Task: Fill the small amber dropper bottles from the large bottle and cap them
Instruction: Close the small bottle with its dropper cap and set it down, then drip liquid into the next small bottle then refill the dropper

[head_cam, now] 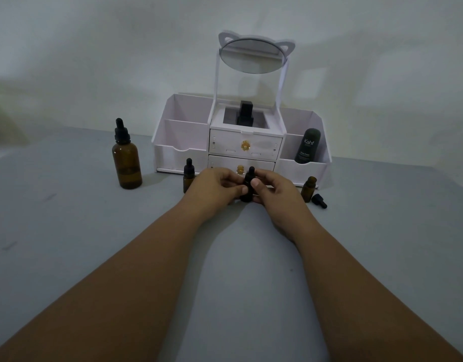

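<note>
Both hands meet on a small bottle (pixel 246 192) just in front of the white organizer (pixel 172 152), before its lower drawer. The left hand (pixel 214 186) curls its fingers round the bottle's body. The right hand (pixel 274 189) pinches the black dropper cap (pixel 251 173) on top between thumb and fingers. The large bottle (pixel 126 163) stands capped to the left of the organizer, with liquid in its lower part. A capped bottle (pixel 188 176) stands at the organizer's front left, partly behind the left hand. By the organizer's right front corner stands an open bottle (pixel 309 188), with a loose cap (pixel 319 200) lying just beside it. A dark green bottle (pixel 307 146) sits in the organizer's right compartment.
</note>
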